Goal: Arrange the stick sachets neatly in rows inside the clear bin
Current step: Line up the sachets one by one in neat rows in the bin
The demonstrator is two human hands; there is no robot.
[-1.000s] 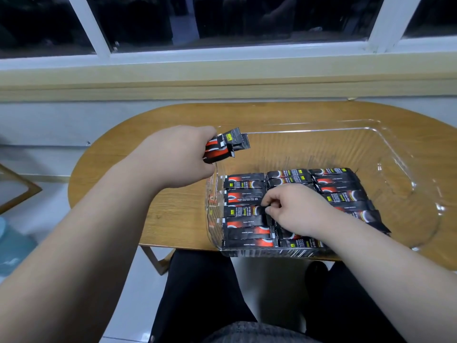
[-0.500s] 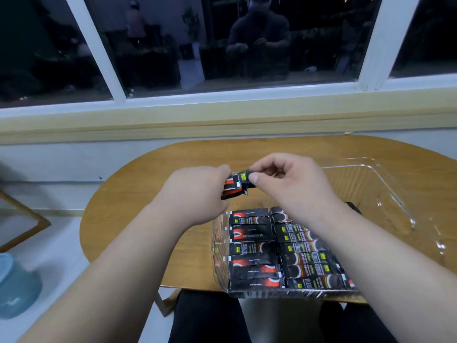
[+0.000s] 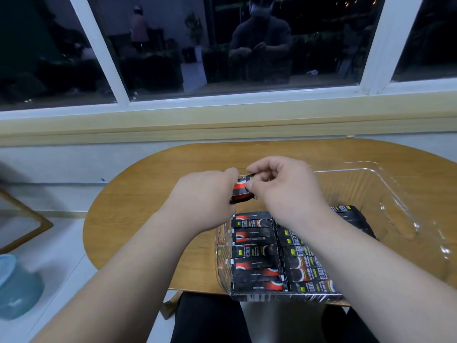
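Note:
A clear plastic bin (image 3: 395,194) stands on the wooden table, its near part filled with black and red stick sachets (image 3: 257,253) lying in rows. My left hand (image 3: 205,196) grips a small bundle of sachets (image 3: 241,190) above the bin's far left corner. My right hand (image 3: 284,186) meets it there, thumb and forefinger pinching the end of a sachet in that bundle. My right forearm hides part of the middle and right rows.
The oval wooden table (image 3: 148,206) sits against a wall under a dark window. The bin's far and right parts hold no sachets. A blue water jug (image 3: 17,288) stands on the floor at the left, beside a wooden frame (image 3: 29,226).
My right hand left the rows in the bin and rose to the bundle in my left hand, now pinching a sachet there. The view has tilted up.

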